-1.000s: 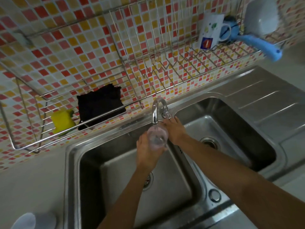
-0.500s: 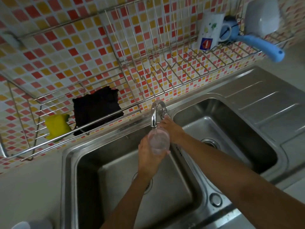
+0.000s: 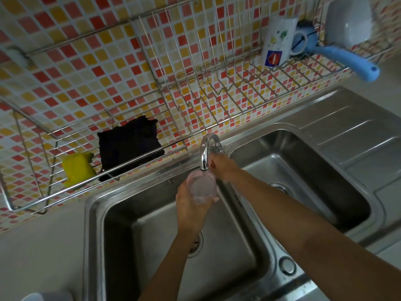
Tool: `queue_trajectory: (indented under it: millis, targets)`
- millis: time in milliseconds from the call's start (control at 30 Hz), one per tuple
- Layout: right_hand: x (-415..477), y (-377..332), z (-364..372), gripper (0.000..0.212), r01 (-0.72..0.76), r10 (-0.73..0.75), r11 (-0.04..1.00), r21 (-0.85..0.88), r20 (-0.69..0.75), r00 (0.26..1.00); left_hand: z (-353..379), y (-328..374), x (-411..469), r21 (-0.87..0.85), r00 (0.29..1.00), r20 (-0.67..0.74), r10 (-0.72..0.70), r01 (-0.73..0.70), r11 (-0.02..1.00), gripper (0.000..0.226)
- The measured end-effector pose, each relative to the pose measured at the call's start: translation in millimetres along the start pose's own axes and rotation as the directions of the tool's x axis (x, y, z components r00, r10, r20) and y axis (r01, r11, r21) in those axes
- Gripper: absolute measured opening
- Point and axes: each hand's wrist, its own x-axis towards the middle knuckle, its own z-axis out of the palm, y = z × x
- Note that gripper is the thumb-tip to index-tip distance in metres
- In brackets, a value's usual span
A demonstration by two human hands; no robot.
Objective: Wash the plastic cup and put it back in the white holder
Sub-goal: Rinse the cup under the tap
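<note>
My left hand (image 3: 191, 205) holds a clear plastic cup (image 3: 201, 186) upright, mouth up, right under the spout of the chrome tap (image 3: 205, 153), above the left sink basin (image 3: 173, 268). My right hand (image 3: 223, 165) reaches behind the spout and rests on the tap's handle at its base, fingers curled on it. Whether water is running I cannot make out. A white rounded object (image 3: 32, 297) shows at the bottom left corner; only its top edge is in view.
A wire rack (image 3: 195, 101) hangs on the tiled wall above the sink, carrying a yellow sponge (image 3: 77, 168), a black cloth (image 3: 130, 146), a white mug (image 3: 278, 42) and a blue-handled brush (image 3: 347, 59). The right basin (image 3: 303, 177) and ribbed drainboard (image 3: 358, 144) lie to the right.
The cup has shifted slightly under the spout, its mouth turned more upward. My right hand stays on the tap handle. The camera has tilted a little.
</note>
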Motion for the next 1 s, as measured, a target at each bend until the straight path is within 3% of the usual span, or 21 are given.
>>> queue_trajectory:
  millis: [67, 133, 200, 233, 667, 800, 833, 933, 1000]
  targets:
    - [-2.2, 4.6, -9.1, 0.011, -0.127, 0.166, 0.894, 0.430, -0.054, 0.985, -4.0, -1.8, -0.2, 0.002, 1.000, -0.025, -0.010, 0.010, 1.000, 0.080]
    - [-5.5, 13.1, -19.9, 0.012, -0.203, 0.334, 0.577, 0.791, -0.002, 0.943, -6.0, -2.6, -1.4, 0.026, 0.999, -0.043, -0.015, 0.017, 1.000, 0.079]
    - [-8.9, 14.9, -26.4, 0.018, -0.249, 0.366, 0.312, 0.917, 0.125, 0.922, -5.2, -4.1, -3.9, 0.086, 1.000, -0.031, 0.000, 0.002, 0.996, 0.080]
    - [-9.1, 13.7, -26.5, 0.017, -0.260, 0.373, 0.288, 0.922, 0.142, 0.917, -4.2, -3.1, -5.5, 0.099, 1.000, -0.029, 0.007, -0.004, 0.995, 0.080]
    - [-7.7, 3.1, -12.4, 0.014, -0.208, 0.437, 0.261, 0.943, 0.077, 0.896, 0.2, 5.7, 0.1, 0.030, 0.998, -0.060, -0.007, 0.009, 1.000, 0.080]
    - [-9.9, 0.2, -17.9, 0.011, -0.209, 0.443, 0.277, 0.938, 0.068, 0.894, -0.7, 4.5, -4.8, 0.077, 0.999, -0.044, -0.004, 0.008, 0.997, 0.079]
    - [-13.5, -1.1, -19.5, 0.007, -0.197, 0.430, 0.340, 0.920, 0.034, 0.902, -1.7, 2.8, -6.4, 0.082, 0.999, -0.048, -0.013, 0.017, 0.997, 0.079]
    - [-32.3, -6.1, -19.9, 0.017, -0.129, 0.317, 0.793, 0.595, -0.223, 0.922, -6.6, -4.2, -13.2, 0.117, 0.997, -0.051, -0.056, 0.061, 0.991, 0.080]
    - [-51.5, -7.8, -12.2, 0.024, -0.059, 0.214, 0.900, 0.431, -0.320, 0.923, -8.7, -13.3, -18.0, 0.176, 0.996, -0.037, -0.075, 0.081, 0.981, 0.076]
